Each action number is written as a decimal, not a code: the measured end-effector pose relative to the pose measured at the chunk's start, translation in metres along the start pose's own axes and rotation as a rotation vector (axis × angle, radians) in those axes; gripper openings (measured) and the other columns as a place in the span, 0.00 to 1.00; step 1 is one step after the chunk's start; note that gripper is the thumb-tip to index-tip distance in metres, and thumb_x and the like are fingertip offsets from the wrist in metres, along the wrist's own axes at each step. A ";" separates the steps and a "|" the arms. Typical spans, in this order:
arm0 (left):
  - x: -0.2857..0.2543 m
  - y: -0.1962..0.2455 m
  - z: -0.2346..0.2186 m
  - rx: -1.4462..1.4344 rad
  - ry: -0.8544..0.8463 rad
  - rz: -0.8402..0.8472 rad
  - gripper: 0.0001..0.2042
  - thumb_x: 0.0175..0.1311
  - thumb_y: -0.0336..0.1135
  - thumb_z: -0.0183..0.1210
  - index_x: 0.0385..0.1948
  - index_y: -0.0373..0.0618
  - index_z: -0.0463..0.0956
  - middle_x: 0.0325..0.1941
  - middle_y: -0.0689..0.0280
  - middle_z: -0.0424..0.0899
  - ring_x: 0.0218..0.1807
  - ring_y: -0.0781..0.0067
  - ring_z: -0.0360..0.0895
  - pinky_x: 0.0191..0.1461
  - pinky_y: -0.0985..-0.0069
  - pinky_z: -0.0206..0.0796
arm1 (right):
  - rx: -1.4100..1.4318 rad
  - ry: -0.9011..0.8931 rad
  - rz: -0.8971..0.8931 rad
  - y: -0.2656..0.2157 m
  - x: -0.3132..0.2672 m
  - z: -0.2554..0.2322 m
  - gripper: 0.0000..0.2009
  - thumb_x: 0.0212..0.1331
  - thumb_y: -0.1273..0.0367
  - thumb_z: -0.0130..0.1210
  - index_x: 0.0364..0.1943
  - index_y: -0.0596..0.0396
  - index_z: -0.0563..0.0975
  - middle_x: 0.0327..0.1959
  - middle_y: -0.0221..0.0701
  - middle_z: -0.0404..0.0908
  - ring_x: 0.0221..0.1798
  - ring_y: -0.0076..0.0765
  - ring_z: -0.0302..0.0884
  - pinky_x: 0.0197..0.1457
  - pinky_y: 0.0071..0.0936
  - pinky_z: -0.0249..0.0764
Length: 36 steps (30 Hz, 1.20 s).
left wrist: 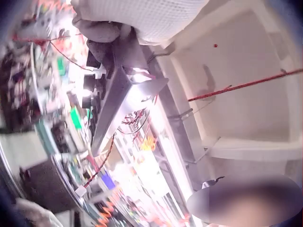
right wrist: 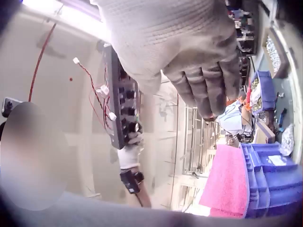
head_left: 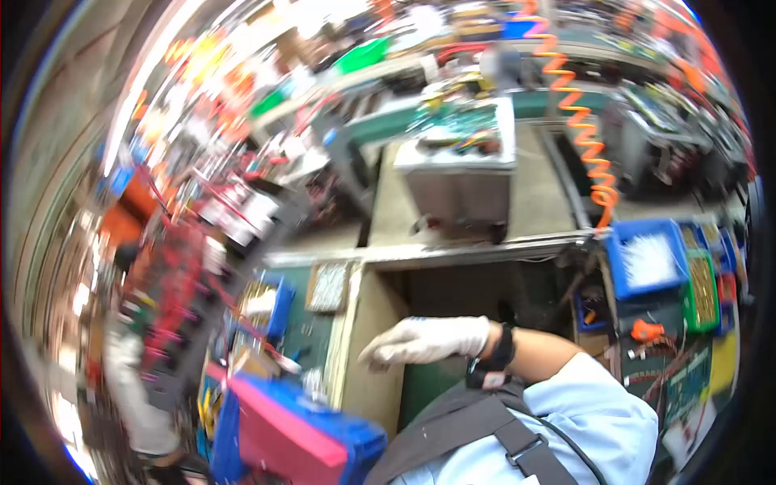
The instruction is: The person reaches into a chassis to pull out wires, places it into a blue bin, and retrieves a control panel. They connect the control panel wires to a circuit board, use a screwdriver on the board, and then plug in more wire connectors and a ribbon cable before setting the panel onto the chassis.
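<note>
My left hand, in a white knitted glove, grips a long dark metal panel by one end. Black blocks line one side of the panel, and thin red and black wires with white plugs dangle from it. The right wrist view shows this panel raised and tilted, with the left glove at its lower end. In the head view the panel is blurred at the left. My right hand, gloved too with dark-coated fingers, holds nothing; its fingers are nearly straight and close together.
A blue crate with a pink sheet stands at front left. Behind the opening in the bench sits a grey bin topped with circuit boards. Parts trays, including a blue one, line the right. An orange coiled hose hangs nearby.
</note>
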State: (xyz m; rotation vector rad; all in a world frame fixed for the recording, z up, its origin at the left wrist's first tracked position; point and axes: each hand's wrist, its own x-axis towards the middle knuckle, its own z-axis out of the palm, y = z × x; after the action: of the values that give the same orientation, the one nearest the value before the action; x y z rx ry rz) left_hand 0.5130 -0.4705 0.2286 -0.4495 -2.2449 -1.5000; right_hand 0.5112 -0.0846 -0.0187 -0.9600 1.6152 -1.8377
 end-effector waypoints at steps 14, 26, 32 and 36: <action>-0.124 -0.115 0.442 -0.215 -1.428 -0.022 0.05 0.58 0.28 0.56 0.35 0.45 0.79 0.30 0.67 0.83 0.31 0.64 0.81 0.35 0.68 0.72 | 0.775 1.540 -0.887 0.156 -0.219 0.013 0.31 0.66 0.43 0.47 0.68 0.39 0.65 0.66 0.24 0.70 0.70 0.36 0.63 0.75 0.46 0.59; -0.201 -0.149 0.526 -0.863 -1.999 -1.490 0.21 0.68 0.51 0.51 0.55 0.48 0.72 0.48 0.60 0.82 0.41 0.63 0.81 0.32 0.72 0.72 | 0.288 2.044 -0.216 0.049 -0.262 0.025 0.32 0.70 0.45 0.48 0.64 0.57 0.68 0.60 0.29 0.75 0.59 0.27 0.71 0.68 0.31 0.65; -0.197 -0.183 0.511 -0.755 -1.881 -1.419 0.29 0.71 0.53 0.53 0.64 0.39 0.65 0.60 0.56 0.76 0.57 0.59 0.75 0.60 0.64 0.68 | 0.029 2.063 -0.265 0.027 -0.295 0.012 0.19 0.66 0.59 0.60 0.50 0.60 0.75 0.41 0.28 0.81 0.43 0.20 0.75 0.49 0.25 0.75; -0.160 -0.116 0.474 -0.816 -1.752 -1.275 0.42 0.69 0.64 0.49 0.72 0.37 0.49 0.74 0.52 0.56 0.75 0.51 0.54 0.77 0.58 0.50 | -0.222 1.919 -0.059 -0.025 -0.282 0.021 0.17 0.64 0.61 0.63 0.47 0.60 0.77 0.39 0.28 0.82 0.41 0.21 0.76 0.46 0.26 0.77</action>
State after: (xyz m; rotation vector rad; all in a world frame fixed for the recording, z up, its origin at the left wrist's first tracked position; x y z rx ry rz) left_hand 0.5257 -0.0814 -0.1063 -0.7978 -3.0689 -3.8559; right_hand 0.7048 0.1220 -0.0433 1.3419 2.5752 -2.6732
